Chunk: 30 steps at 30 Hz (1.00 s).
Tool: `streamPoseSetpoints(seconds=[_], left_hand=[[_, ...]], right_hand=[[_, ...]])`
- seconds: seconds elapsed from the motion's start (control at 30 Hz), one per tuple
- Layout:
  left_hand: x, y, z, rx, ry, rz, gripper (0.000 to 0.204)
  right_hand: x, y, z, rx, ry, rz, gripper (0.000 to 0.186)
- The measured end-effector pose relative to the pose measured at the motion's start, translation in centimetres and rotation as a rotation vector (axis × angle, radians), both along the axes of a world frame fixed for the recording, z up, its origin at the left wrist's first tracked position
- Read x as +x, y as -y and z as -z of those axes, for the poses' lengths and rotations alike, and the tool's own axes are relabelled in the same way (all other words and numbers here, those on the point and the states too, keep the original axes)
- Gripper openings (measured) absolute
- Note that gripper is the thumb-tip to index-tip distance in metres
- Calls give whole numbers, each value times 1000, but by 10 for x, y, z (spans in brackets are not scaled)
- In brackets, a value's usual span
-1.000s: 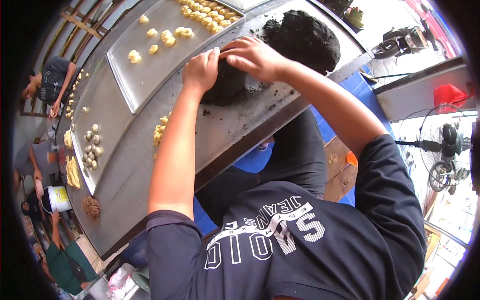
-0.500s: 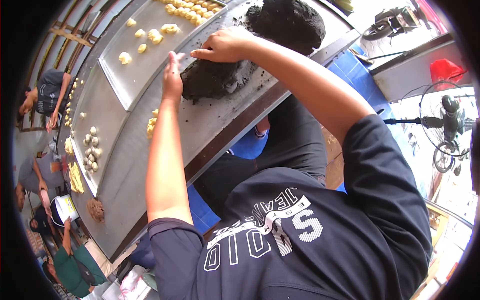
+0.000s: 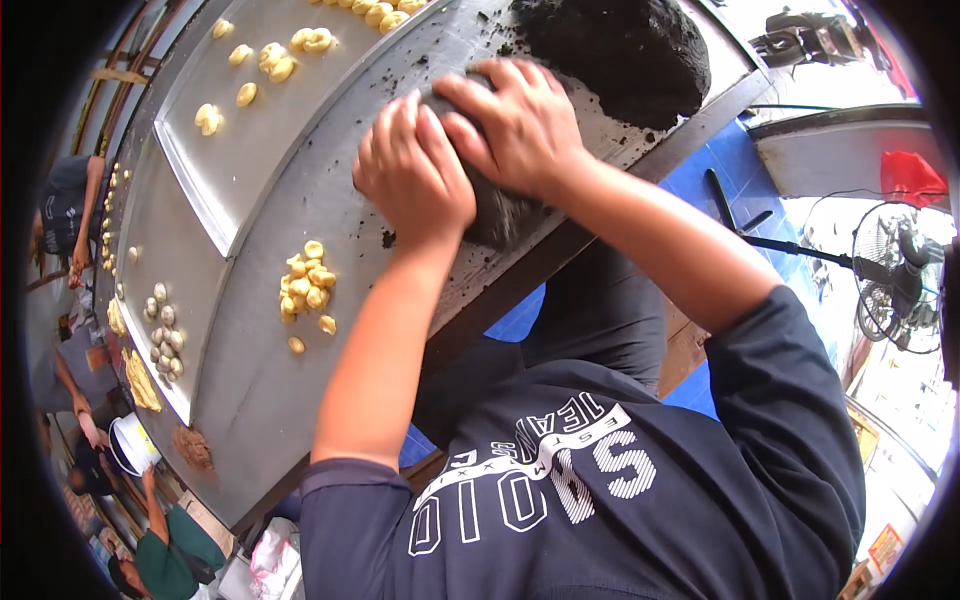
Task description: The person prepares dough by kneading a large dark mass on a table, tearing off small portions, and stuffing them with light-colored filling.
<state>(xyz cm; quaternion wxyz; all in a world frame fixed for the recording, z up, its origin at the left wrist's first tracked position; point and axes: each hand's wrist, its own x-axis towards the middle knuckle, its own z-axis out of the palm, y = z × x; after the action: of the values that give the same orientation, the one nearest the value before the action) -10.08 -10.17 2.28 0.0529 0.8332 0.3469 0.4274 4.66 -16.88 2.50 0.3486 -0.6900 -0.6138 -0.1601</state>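
Observation:
A lump of black dough (image 3: 492,212) lies on the metal table, near its front edge. My left hand (image 3: 415,165) grips it from the left, fingers curled over the top. Opposite, my right hand (image 3: 520,125) presses on the same lump with bent fingers. Both hands cover much of it, and the picture is slightly smeared there. Beyond my right hand rests a larger, crumbly mass of black dough (image 3: 640,65). Left of my hands sits a small heap of yellow dough pieces (image 3: 308,280).
Metal trays (image 3: 190,195) farther back hold yellow twisted dough pieces (image 3: 275,62) and grey-white balls (image 3: 167,335). A brown lump (image 3: 192,448) lies at the table's left end. Several people stand along the left, one by a white bucket (image 3: 132,445). A fan (image 3: 895,270) stands at right.
Both hands have come together onto the smaller black lump, which now sits farther right. The view has shifted, and the yellow heap formerly behind my left forearm now shows.

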Motion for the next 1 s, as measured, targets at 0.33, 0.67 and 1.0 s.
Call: streamPoseSetpoints(seconds=[0.33, 0.67, 1.0], left_hand=[[11, -145, -34, -1023, 41, 355, 69], [-42, -9, -45, -185, 71, 153, 53], [-94, -5, -31, -651, 79, 253, 76]], right_hand=[[11, -42, -18, 92, 235, -47, 48], [-1, -46, -119, 185, 121, -286, 55], [-4, 22, -96, -764, -163, -311, 76]])
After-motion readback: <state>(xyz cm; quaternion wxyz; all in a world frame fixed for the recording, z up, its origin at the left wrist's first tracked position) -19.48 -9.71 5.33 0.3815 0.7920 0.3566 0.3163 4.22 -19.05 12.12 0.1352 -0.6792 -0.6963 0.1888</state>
